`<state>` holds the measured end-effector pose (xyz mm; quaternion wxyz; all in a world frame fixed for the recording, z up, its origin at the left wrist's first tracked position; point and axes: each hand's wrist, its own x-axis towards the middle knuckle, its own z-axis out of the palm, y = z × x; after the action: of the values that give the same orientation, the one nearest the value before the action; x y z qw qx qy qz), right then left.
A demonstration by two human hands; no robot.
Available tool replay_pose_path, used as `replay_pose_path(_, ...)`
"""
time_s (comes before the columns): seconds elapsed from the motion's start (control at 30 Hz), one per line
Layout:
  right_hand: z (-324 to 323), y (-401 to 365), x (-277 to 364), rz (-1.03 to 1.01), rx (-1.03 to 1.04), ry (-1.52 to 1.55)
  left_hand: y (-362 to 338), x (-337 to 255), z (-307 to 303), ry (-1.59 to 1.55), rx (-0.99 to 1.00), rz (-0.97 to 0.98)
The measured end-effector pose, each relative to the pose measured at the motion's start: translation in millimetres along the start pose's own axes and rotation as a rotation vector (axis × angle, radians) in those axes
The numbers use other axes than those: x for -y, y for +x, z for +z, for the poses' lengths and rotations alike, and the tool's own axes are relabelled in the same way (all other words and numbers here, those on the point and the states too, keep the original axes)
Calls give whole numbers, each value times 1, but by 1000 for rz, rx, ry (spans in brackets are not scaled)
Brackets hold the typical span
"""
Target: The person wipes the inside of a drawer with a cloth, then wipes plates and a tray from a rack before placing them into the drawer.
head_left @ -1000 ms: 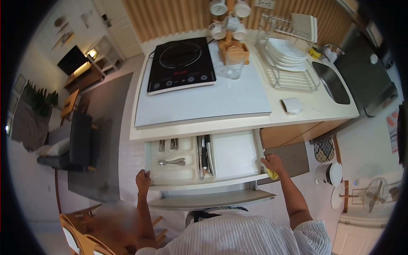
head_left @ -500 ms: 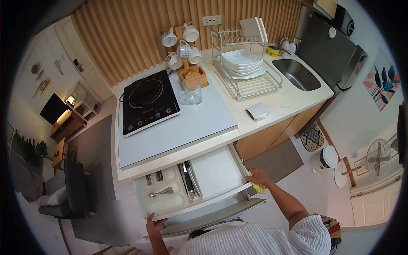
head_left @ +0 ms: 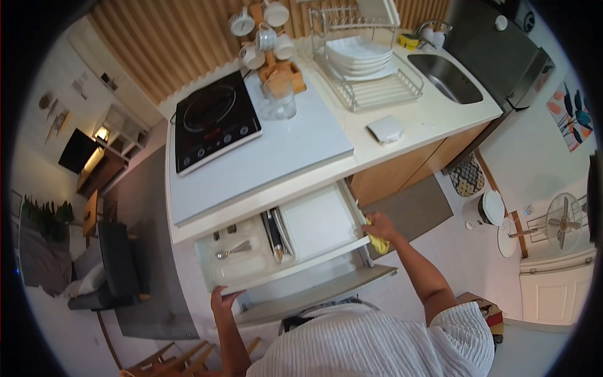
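A white drawer (head_left: 322,221) stands pulled out below the counter, above a second, lower drawer (head_left: 314,295) that is also out. At its front left corner my left hand (head_left: 223,301) grips the edge, with the thumb held off to the side. My right hand (head_left: 380,227) is closed around a yellow cloth (head_left: 379,244) at the drawer's right front corner. Inside, a cutlery tray (head_left: 235,267) holds spoons (head_left: 233,250) on the left. Several dark-handled knives (head_left: 275,235) lie in its narrow slot. The drawer's right part shows a bare white bottom.
On the counter are an induction cooker (head_left: 217,119), a glass pitcher (head_left: 279,100), a mug rack (head_left: 270,60), and a dish rack (head_left: 383,91) with white plates. A folded white cloth-like item (head_left: 385,129) lies near the edge, left of the sink (head_left: 447,78). Wooden chair parts (head_left: 179,361) are at lower left.
The view has shifted, so the counter and drawer sit higher in the picture. Both hands remain at the drawer's front corners, the right one still with the yellow cloth.
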<state>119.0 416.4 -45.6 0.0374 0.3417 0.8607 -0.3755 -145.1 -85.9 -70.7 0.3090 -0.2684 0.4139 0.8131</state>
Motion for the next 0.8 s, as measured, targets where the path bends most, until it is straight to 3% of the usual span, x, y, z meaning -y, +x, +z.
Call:
replay_pose_path(0.2, -4, -3, 5, -18, -53, 66, -18, -2, 25, -3, -188, -10)
replay_pose_path(0.33, -4, -1, 4, 32, -27, 118, -11, -1, 17, -6, -175, -18)
replay_pose_path(0.4, 0, 2, 2, 1, -35, 97, -10, 2, 21, 5, -289, 5)
replay_pose_path(0.63, 0, 0, 4, 24, -54, 156, -10, 9, 5, 35, -56, 30)
replay_pose_path(0.7, 7, 1, -3, 5, -72, 101, -25, 16, 7, -269, -212, -28)
replay_pose_path(0.73, 8, 2, -5, -6, -61, 99, -32, 29, 11, -280, -220, -18)
replay_pose_path(0.8, 8, 0, -1, 47, -85, 63, -45, 51, 22, -634, -359, 77)
